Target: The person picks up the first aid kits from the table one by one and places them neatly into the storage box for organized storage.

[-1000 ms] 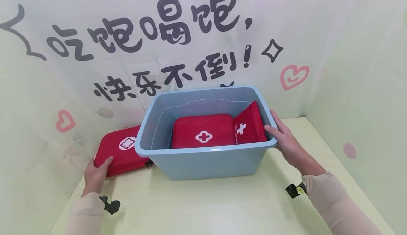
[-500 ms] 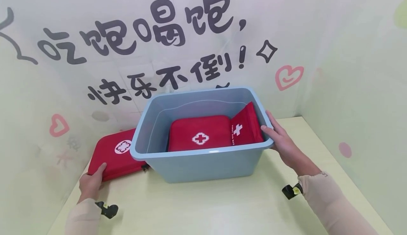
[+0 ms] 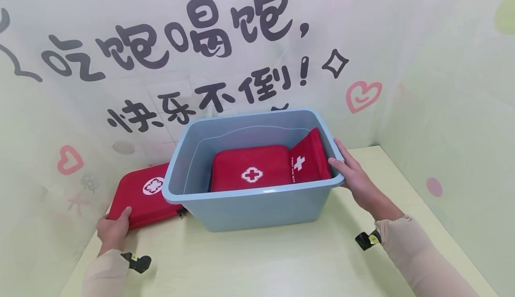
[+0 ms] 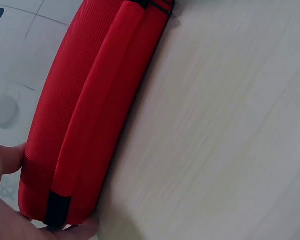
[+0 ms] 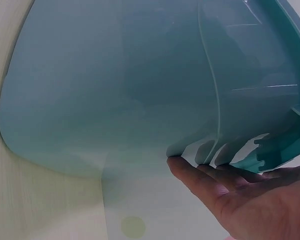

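A blue plastic storage bin [image 3: 257,210] stands on the table. My right hand [image 3: 358,183] holds its right rim, thumb over the edge; the right wrist view shows the fingers [image 5: 190,175] against the outer wall. Inside lie a red first aid case [image 3: 233,163] with a white-edged cross and a red first aid pouch [image 3: 311,156] leaning on the right wall. Left of the bin, another red first aid case [image 3: 138,194] with a round white emblem lies partly hidden behind it. My left hand [image 3: 112,230] grips that case's near left corner, thumb on top.
The pale wooden table [image 3: 257,265] runs up to a printed back wall [image 3: 249,42] with large dark lettering. A side wall [image 3: 454,109] borders the table on the right. Wrist cameras [image 3: 138,262] are strapped to both forearms.
The head view has turned slightly right, so everything sits a little further left. Both hands keep their hold; the bin and cases stay in about the same places relative to one another.
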Action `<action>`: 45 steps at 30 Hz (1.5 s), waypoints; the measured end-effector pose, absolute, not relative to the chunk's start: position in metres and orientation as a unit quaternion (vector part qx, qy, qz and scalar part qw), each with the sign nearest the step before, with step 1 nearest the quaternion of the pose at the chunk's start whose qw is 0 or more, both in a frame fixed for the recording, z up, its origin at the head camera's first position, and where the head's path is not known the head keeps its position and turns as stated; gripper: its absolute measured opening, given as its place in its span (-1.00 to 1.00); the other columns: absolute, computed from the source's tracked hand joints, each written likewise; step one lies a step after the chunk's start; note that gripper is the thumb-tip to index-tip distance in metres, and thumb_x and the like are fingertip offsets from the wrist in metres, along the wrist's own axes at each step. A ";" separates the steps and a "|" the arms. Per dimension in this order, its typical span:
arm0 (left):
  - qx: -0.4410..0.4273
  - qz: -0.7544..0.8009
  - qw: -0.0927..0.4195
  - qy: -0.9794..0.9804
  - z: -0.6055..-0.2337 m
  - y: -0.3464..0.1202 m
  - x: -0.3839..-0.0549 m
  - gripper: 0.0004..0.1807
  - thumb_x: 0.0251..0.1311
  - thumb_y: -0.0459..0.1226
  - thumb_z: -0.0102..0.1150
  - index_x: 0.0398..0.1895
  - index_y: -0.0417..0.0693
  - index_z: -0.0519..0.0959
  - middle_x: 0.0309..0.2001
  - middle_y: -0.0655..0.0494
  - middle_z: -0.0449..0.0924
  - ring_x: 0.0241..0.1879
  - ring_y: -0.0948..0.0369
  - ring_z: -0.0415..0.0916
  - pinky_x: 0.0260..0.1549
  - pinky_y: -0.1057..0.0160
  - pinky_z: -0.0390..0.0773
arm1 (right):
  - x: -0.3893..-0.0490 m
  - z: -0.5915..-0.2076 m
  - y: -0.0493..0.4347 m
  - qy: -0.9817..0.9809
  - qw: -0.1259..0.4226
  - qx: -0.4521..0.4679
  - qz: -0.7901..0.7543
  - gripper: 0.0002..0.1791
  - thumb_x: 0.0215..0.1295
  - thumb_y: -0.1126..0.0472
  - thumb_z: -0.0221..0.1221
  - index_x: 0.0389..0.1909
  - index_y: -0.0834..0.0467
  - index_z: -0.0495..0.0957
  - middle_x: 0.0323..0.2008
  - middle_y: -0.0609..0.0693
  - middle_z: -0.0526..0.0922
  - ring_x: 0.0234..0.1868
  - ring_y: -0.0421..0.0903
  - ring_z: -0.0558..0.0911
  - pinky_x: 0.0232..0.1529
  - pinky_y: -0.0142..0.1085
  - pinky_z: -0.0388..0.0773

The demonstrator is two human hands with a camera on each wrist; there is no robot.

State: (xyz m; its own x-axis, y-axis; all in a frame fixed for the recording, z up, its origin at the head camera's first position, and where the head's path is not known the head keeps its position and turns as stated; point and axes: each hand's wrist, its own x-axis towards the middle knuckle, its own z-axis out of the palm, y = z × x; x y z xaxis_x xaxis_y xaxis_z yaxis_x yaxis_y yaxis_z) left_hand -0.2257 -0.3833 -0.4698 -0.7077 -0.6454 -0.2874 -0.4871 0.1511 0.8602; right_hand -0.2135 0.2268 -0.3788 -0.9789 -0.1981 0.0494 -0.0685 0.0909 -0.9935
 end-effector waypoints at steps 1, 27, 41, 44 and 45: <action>0.379 -0.535 0.080 -0.751 -0.468 -0.382 -0.226 0.02 0.35 0.10 -0.01 0.54 -0.36 -0.25 0.52 -0.39 -0.17 0.47 -0.27 -0.08 0.40 -0.13 0.09 | -0.214 -0.379 0.227 0.737 0.048 -0.091 -0.668 -0.17 0.53 -0.02 -0.05 0.60 -0.20 -0.35 0.54 0.13 -0.16 0.46 0.26 -0.01 0.24 0.26 0.31; 0.372 -0.720 0.248 -0.531 -0.434 -0.383 -0.220 -0.45 -0.19 -0.16 0.63 -0.08 0.10 0.57 -0.16 0.19 0.48 -0.57 0.37 0.59 -0.71 0.27 0.60 | -0.216 -0.378 0.226 0.738 0.043 -0.087 -0.667 -0.18 0.52 -0.01 -0.04 0.61 -0.18 -0.31 0.52 0.14 -0.10 0.44 0.26 0.05 0.18 0.09 0.41; 0.382 -0.779 0.276 -0.414 -0.397 -0.386 -0.213 -0.32 -0.23 -0.28 0.65 -0.01 0.13 0.46 0.11 0.34 0.33 0.15 0.27 0.40 -0.57 0.19 0.65 | -0.214 -0.377 0.227 0.741 0.043 -0.086 -0.665 -0.18 0.52 -0.01 -0.05 0.61 -0.16 -0.32 0.52 0.16 -0.11 0.44 0.27 0.04 0.15 0.04 0.44; 0.385 -0.792 0.274 -0.387 -0.388 -0.388 -0.211 -0.31 -0.20 -0.31 0.63 0.00 0.16 0.41 0.15 0.38 0.29 0.21 0.27 0.33 -0.32 0.11 0.63 | -0.214 -0.377 0.227 0.742 0.043 -0.087 -0.664 -0.18 0.53 -0.01 -0.05 0.61 -0.15 -0.32 0.52 0.17 -0.11 0.44 0.28 0.05 0.14 0.04 0.44; 0.388 -0.795 0.271 -0.379 -0.385 -0.388 -0.210 -0.30 -0.19 -0.32 0.63 0.01 0.18 0.38 0.15 0.39 0.28 0.22 0.27 0.32 -0.24 0.11 0.61 | -0.214 -0.377 0.227 0.742 0.043 -0.087 -0.663 -0.18 0.53 -0.01 -0.05 0.61 -0.15 -0.31 0.52 0.18 -0.11 0.44 0.29 0.05 0.14 0.03 0.44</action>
